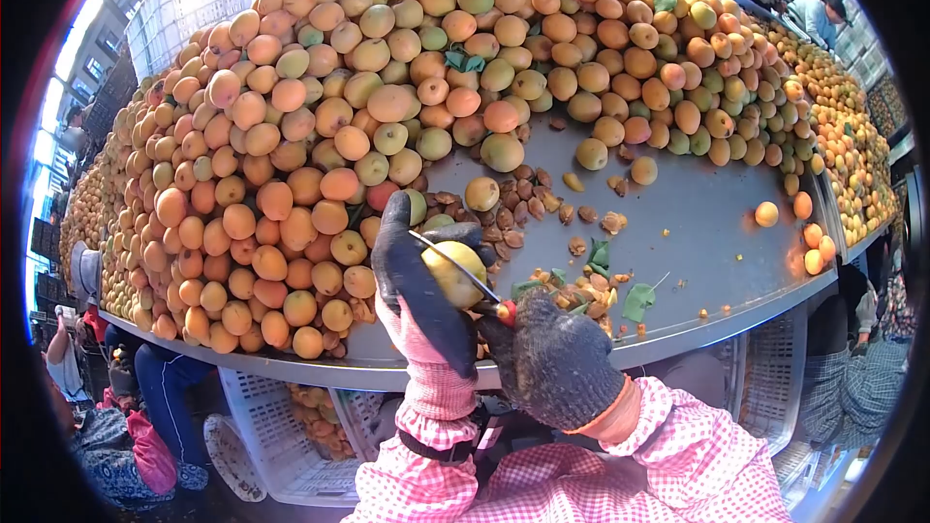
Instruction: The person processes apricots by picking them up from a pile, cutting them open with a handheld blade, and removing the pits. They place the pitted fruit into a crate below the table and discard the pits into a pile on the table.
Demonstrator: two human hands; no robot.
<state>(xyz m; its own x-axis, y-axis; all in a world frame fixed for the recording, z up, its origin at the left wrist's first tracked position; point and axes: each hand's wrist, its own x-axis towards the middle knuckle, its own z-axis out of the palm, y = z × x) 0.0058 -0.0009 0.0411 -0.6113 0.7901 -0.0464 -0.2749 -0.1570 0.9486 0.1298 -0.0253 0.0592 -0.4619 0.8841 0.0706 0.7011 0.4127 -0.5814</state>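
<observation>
My left hand (415,281), in a dark-palmed pink glove, is closed around a yellow-green apricot (455,279). A thin-bladed knife with a red handle (505,312) is gripped in my right hand (557,358), which wears a dark grey glove. Its blade lies across the top of the apricot, angled up toward my left fingertips. Both hands are close together over the near edge of the metal table (697,232). Just beyond them sit brown apricot pits (509,211) and a single loose apricot (481,194).
A large heap of apricots (320,136) covers the table's left and far side. Green leaves (639,302) and fruit scraps (596,295) lie right of my hands. White crates (281,446) stand below the edge. Other people, one in a pale blue top (814,21), are around the tables.
</observation>
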